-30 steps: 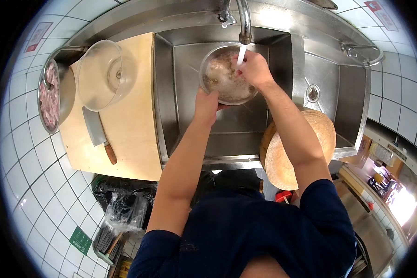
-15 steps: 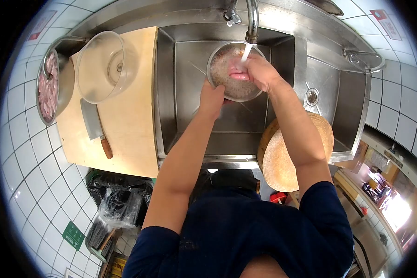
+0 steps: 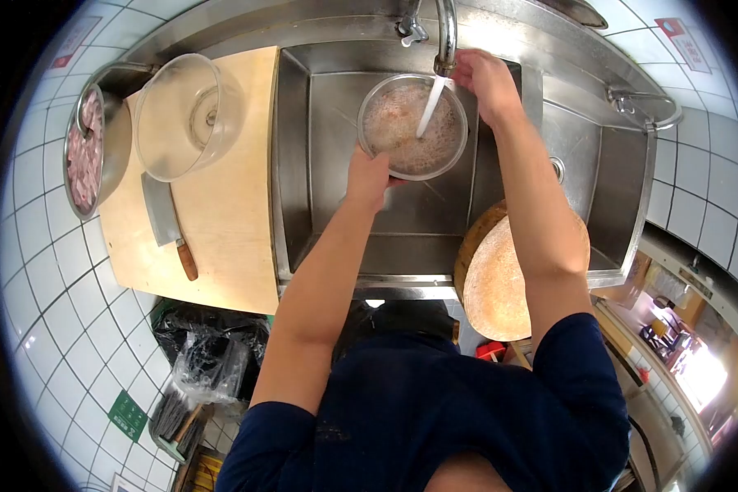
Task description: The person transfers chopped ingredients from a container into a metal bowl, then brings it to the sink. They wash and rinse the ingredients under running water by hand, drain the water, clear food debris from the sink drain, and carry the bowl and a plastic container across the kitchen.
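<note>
My left hand (image 3: pixel 370 176) grips the lower left rim of a round metal bowl (image 3: pixel 362 112), thumb on the near side. Frothy, pinkish water fills the bowl. A stream of water (image 3: pixel 430 108) runs into it from the faucet (image 3: pixel 447 41). My right hand (image 3: pixel 487 84) is raised beside the spout's tip, fingers bent and partly spread, holding nothing I can see. Whether the fingertips touch the spout is unclear. Foam hides whatever lies in the bowl, which is held over the sink basin (image 3: pixel 333 205).
On the left, a wooden board (image 3: pixel 230 254) bears a cleaver (image 3: pixel 168 221) and a clear plastic tub (image 3: pixel 176 123). Behind them stands a metal bowl of raw meat (image 3: pixel 85 156). A round chopping block (image 3: pixel 496 287) rests at the sink's front right edge.
My right hand has left the bowl and the pink meat it held, moving up and right to the spout. The bowl has shifted slightly left, still in my left hand.
</note>
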A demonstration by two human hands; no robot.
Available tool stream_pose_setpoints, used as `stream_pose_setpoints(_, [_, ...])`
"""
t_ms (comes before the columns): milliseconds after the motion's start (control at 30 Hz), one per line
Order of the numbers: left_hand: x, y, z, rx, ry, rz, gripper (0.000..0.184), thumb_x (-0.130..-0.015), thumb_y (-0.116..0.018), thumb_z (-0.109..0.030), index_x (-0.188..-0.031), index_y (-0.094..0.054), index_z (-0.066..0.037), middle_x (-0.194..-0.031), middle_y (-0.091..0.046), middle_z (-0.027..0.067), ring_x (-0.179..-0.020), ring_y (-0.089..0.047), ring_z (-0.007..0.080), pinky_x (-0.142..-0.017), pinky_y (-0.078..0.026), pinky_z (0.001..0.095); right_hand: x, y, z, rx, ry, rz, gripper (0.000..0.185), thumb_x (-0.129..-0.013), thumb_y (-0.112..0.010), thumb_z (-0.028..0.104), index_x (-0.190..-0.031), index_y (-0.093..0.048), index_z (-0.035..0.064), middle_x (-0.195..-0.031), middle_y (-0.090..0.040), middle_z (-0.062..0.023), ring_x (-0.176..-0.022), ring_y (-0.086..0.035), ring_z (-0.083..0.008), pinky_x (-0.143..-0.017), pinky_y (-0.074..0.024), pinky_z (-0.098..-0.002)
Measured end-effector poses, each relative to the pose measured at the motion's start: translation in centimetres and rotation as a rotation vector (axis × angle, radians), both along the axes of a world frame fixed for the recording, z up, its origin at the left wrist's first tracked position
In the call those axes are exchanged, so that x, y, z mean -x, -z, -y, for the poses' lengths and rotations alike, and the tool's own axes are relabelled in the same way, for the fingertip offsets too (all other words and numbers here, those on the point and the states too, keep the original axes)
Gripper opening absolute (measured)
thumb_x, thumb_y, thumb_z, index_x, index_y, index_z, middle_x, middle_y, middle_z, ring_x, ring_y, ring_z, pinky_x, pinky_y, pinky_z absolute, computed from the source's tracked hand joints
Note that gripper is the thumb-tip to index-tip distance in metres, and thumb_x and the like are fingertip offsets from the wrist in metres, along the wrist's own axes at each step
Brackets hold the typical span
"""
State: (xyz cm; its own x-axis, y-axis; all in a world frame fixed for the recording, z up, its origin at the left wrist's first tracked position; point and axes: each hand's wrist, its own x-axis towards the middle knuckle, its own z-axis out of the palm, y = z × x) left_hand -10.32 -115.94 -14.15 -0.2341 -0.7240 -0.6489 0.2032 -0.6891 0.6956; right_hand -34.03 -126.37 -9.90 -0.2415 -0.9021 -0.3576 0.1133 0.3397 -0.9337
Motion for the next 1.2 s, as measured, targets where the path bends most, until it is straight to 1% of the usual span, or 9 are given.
stream_pose_setpoints(233, [-0.3, -1.4, -0.4, -0.051, -0.041, 0.004, 0.048, -0.090, -0.044, 0.002, -0.137, -0.039, -0.006, -0.126, -0.057, 0.0177, -0.099, -0.068, 0.0303, -0.067, -0.064, 0.0401, -3.4, -0.8, 4.4, -0.179, 0.027, 0.185, 0.038, -0.100, -0.042, 0.018, -0.117, -0.059, -0.0112, -0.102, -0.063, -0.0229, -0.096, -0.065, -0.0298, -0.083, -0.0569, -0.0365])
stream_pose_setpoints(267, [-0.3, -1.6, -0.5, -0.060, -0.047, 0.012, 0.046, -0.091, -0.045, 0.001, -0.136, -0.041, -0.005, -0.125, -0.058, 0.0182, -0.098, -0.068, 0.0305, -0.069, -0.064, 0.0402, -4.2, -1.6, 3.9, -0.162, 0.055, 0.366, 0.036, -0.100, -0.040, 0.017, -0.110, -0.060, -0.0118, -0.105, -0.061, -0.0247, -0.091, -0.065, -0.0322, -0.088, -0.0570, -0.0411])
stream_pose_setpoints(367, [-0.4, -1.0, -0.6, -0.050, -0.074, -0.007, 0.048, -0.089, -0.044, 0.002, -0.136, -0.041, -0.005, -0.126, -0.057, 0.0181, -0.100, -0.068, 0.0306, -0.069, -0.064, 0.0409, -6.7, 0.8, 1.4, -0.035, 0.104, 0.680, 0.035, -0.100, -0.038, 0.017, -0.110, -0.056, -0.0110, -0.115, -0.056, -0.0260, -0.102, -0.060, -0.0361, -0.098, -0.0516, -0.0454])
stream_pose_setpoints(567, [-0.7, -0.6, -0.4, -0.011, -0.072, -0.048, 0.053, -0.087, -0.045, 0.004, -0.139, -0.040, -0.005, -0.127, -0.057, 0.0180, -0.096, -0.069, 0.0303, -0.065, -0.064, 0.0399, -10.2, -3.6, -3.1, -0.165, 0.423, 1.129, 0.036, -0.101, -0.036, 0.017, -0.123, -0.044, -0.0107, -0.133, -0.039, -0.0272, -0.127, -0.040, -0.0426, -0.114, -0.0308, -0.0565])
stream_pose_setpoints(700, [-0.6, -1.4, -0.4, -0.016, -0.093, -0.025, 0.057, -0.086, -0.044, 0.006, -0.142, -0.038, -0.007, -0.126, -0.057, 0.0182, -0.093, -0.070, 0.0300, -0.061, -0.064, 0.0377, -8.1, -4.5, -2.1, -0.194, 0.273, 0.855, 0.041, -0.102, -0.036, 0.016, -0.131, -0.038, -0.0130, -0.139, -0.030, -0.0307, -0.129, -0.038, -0.0464, -0.111, -0.0377, -0.0593])
stream_pose_setpoints(733, [-0.6, -1.7, -0.3, -0.003, -0.075, -0.007, 0.052, -0.089, -0.045, 0.003, -0.140, -0.039, -0.005, -0.125, -0.058, 0.0177, -0.094, -0.070, 0.0295, -0.063, -0.064, 0.0375, -7.3, -3.5, -1.7, -0.168, 0.223, 0.870, 0.045, -0.103, -0.037, 0.017, -0.135, -0.036, -0.0138, -0.146, -0.023, -0.0324, -0.132, -0.037, -0.0477, -0.108, -0.0424, -0.0583])
stream_pose_setpoints(833, [-0.4, -2.0, -0.6, 0.036, -0.036, 0.033, 0.043, -0.094, -0.048, -0.001, -0.136, -0.040, -0.003, -0.123, -0.060, 0.0165, -0.097, -0.069, 0.0284, -0.068, -0.064, 0.0372, -6.4, -3.3, -0.4, -0.136, 0.246, 0.655, 0.047, -0.102, -0.039, 0.017, -0.137, -0.036, -0.0147, -0.147, -0.022, -0.0326, -0.133, -0.035, -0.0488, -0.108, -0.0446, -0.0562])
stream_pose_setpoints(1000, [0.2, -1.1, -1.1, 0.080, -0.014, 0.040, 0.048, -0.093, -0.050, -0.001, -0.140, -0.039, -0.005, -0.124, -0.060, 0.0163, -0.099, -0.068, 0.0283, -0.068, -0.064, 0.0384, -5.1, -1.9, 2.3, -0.086, 0.258, 0.727, 0.038, -0.096, -0.049, 0.009, -0.123, -0.044, -0.0181, -0.129, -0.035, -0.0388, -0.122, -0.044, -0.0500, -0.106, -0.0476, -0.0576])
stream_pose_setpoints(1200, [0.8, -1.8, -1.9, -0.003, 0.013, -0.009, 0.050, -0.094, -0.050, -0.002, -0.142, -0.037, -0.006, -0.130, -0.056, 0.0174, -0.103, -0.067, 0.0295, -0.071, -0.064, 0.0403, -4.5, -2.9, 3.1, -0.086, 0.210, 0.718, 0.030, -0.097, -0.046, 0.007, -0.115, -0.045, -0.0164, -0.123, -0.045, -0.0348, -0.121, -0.044, -0.0511, -0.106, -0.0471, -0.0590])
